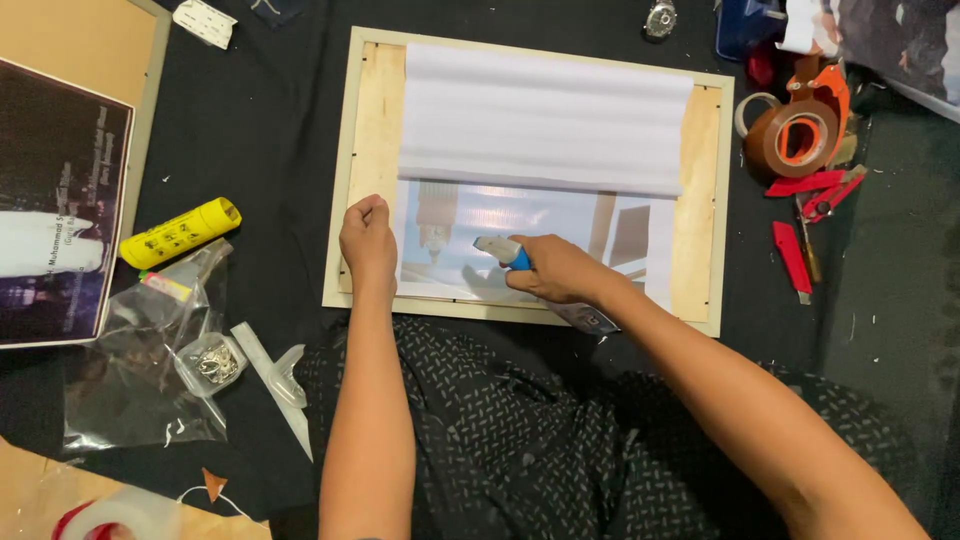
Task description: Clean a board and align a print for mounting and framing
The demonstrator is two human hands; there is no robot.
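A pale wooden picture frame [378, 150] lies face down on a dark cloth [270, 120], and a curled white sheet [545, 115] covers the upper part of its backing, leaving a glossy print [560, 225] showing below the curl. To the right of the frame sit a brown tape roll in an orange dispenser [800, 135], red-handled scissors [830, 200] and a red utility knife [792, 255], all well apart from the hands. To the left lie a yellow tube [180, 233] and, at the frame's far left, a dark framed picture [55, 200] resting on a tan board. A clear plastic bag [140, 350] lies near the person's left elbow; inside or just on it sits a small clear tub of metal hooks [215, 362], though which cannot be told. A white tape roll [125, 512] shows at the bottom left corner. Nothing lies between the hands and the print. The left hand [368, 240] is closed into a loose fist, knuckles pressing down on the left edge of the print where it meets the wooden backing; whether it pinches anything cannot be told. The right hand [560, 270] is wrapped around a grey and blue cutter [503, 250], whose tip rests on the print near its lower middle, just beside the left hand.
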